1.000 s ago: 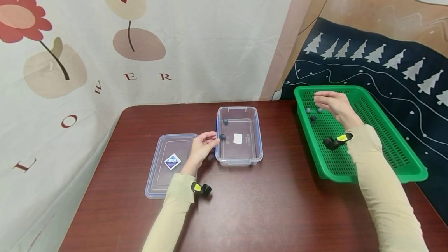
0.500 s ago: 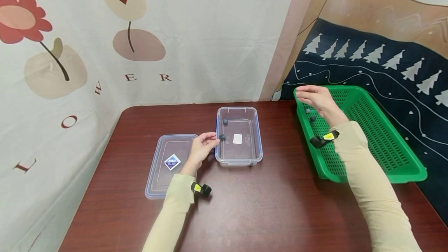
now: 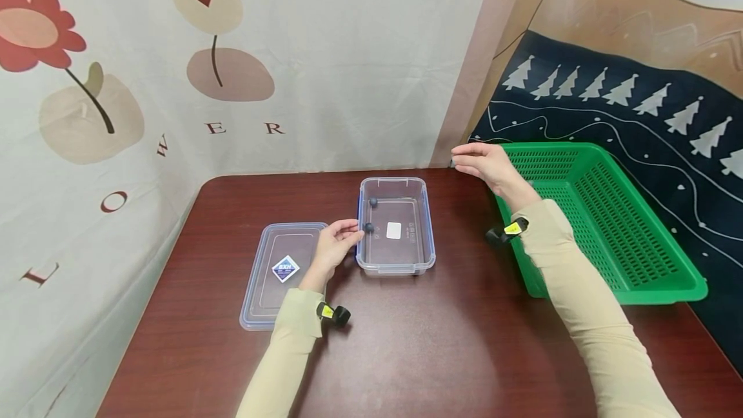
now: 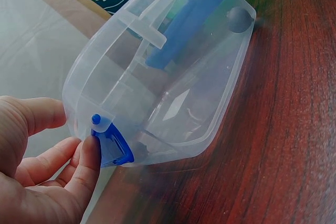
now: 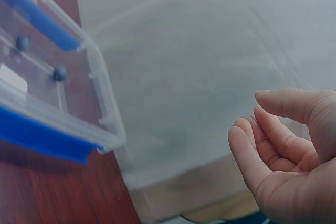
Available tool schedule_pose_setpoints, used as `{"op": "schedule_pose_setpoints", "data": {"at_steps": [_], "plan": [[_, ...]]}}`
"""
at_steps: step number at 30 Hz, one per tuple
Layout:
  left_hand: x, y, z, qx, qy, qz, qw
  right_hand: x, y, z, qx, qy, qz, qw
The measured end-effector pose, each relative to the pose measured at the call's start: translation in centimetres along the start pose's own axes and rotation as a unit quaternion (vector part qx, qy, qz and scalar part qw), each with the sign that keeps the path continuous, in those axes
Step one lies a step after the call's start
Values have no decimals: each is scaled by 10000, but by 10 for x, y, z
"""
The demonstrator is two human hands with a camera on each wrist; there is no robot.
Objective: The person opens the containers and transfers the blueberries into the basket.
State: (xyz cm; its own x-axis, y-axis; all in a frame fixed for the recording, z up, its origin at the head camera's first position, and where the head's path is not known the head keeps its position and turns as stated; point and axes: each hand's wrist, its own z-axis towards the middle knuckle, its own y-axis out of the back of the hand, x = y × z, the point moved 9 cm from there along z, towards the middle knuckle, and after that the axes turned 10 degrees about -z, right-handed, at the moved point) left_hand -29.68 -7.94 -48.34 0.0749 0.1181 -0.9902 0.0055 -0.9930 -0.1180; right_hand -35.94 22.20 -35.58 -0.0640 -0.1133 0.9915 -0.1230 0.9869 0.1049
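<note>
My left hand (image 3: pixel 335 249) pinches the blue side clip (image 4: pixel 113 142) of a clear plastic food box (image 3: pixel 428 224), thumb and fingers at the box's left wall. Inside the box, near that wall, lie two small dark blue round balls (image 3: pixel 373 202). Over the far left corner of the green basket (image 3: pixel 644 224), to the right of the box, is my right hand (image 3: pixel 484 163). Its fingers curve loosely, and the right wrist view shows a gap between thumb (image 5: pixel 283 100) and fingers with nothing in it. The right hand and forearm hide the balls in the basket.
To the left of the box lies its clear lid (image 3: pixel 264 289) with a blue and white label, partly behind my left hand. All stands on a dark red-brown table (image 3: pixel 395 347). Printed curtains (image 3: pixel 348 82) hang right behind the table's far edge.
My right hand has moved left from over the basket toward the box, and its arm now covers the balls in the basket. The left hand and the box have stayed still.
</note>
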Motion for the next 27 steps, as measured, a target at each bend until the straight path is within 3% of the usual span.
{"op": "schedule_pose_setpoints", "data": {"at_steps": [16,27], "plan": [[-1,1,-1,-66,32,22,10000,-14,-61,12,296,-276,-455,9981],[-2,0,-1,-6,83,6,10000,-29,-106,14,393,-241,-619,9970]]}}
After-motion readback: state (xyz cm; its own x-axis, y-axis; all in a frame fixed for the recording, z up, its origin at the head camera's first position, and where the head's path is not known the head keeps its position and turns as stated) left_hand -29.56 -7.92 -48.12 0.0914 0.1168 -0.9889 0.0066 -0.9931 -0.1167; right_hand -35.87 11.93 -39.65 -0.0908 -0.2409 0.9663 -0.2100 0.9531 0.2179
